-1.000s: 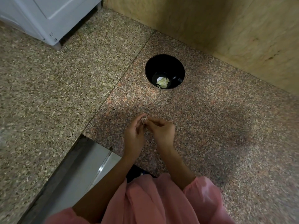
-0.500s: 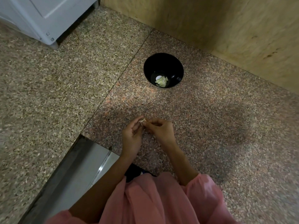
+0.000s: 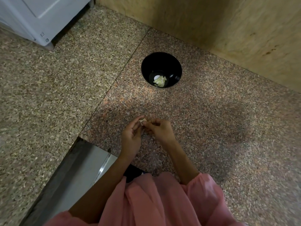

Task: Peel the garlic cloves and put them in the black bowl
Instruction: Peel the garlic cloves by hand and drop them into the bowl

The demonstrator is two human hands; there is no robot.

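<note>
The black bowl (image 3: pixel 161 62) stands on the speckled granite counter (image 3: pixel 211 128), with several pale peeled garlic cloves (image 3: pixel 160 81) lying at its bottom. Below it, both hands meet over the counter. My left hand (image 3: pixel 132 136) and my right hand (image 3: pixel 160 129) pinch one small garlic clove (image 3: pixel 142 121) between their fingertips. Most of the clove is hidden by the fingers. The hands are well short of the bowl, roughly a hand's length nearer to me.
A white appliance (image 3: pixel 37 18) stands at the back left. A beige stone wall (image 3: pixel 228 30) runs behind the bowl. A step in the counter's edge opens to a grey floor (image 3: pixel 78 168) at lower left. A small skin scrap (image 3: pixel 127 113) lies near the hands.
The hands stay together on the clove, the fingers shifting slightly as they work it. The view has drifted a little; the bowl sits lower in the frame.
</note>
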